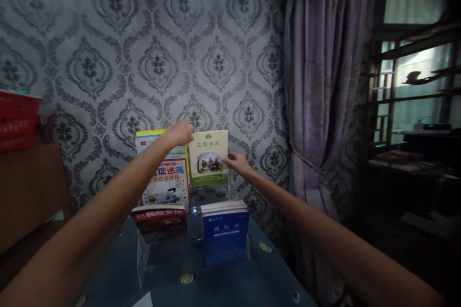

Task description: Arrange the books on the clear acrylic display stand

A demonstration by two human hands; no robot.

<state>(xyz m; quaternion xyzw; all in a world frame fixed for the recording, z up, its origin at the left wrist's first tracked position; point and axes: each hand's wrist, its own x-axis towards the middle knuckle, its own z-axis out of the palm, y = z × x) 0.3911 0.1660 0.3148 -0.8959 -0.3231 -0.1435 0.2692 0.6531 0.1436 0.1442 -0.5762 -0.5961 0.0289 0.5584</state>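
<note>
A cream and green book [209,159] with a picture of seated figures on its cover stands upright at the back of the table. My right hand [237,163] pinches its right edge between thumb and fingers. At its upper left corner, my left hand [183,133] is closed with curled fingers, gripping the book; the fingertips are partly hidden. Left of this book, a yellow-edged book [144,142] stands behind a book with a cartoon figure [169,187]. My left forearm covers part of both.
In front stand a dark red book [165,220] and a stack of blue-covered books [225,237], on clear stands on the dark table [252,285]. Patterned wall lies behind, a purple curtain [324,81] at right. A red basket [18,120] sits on a cardboard box [32,192] at left.
</note>
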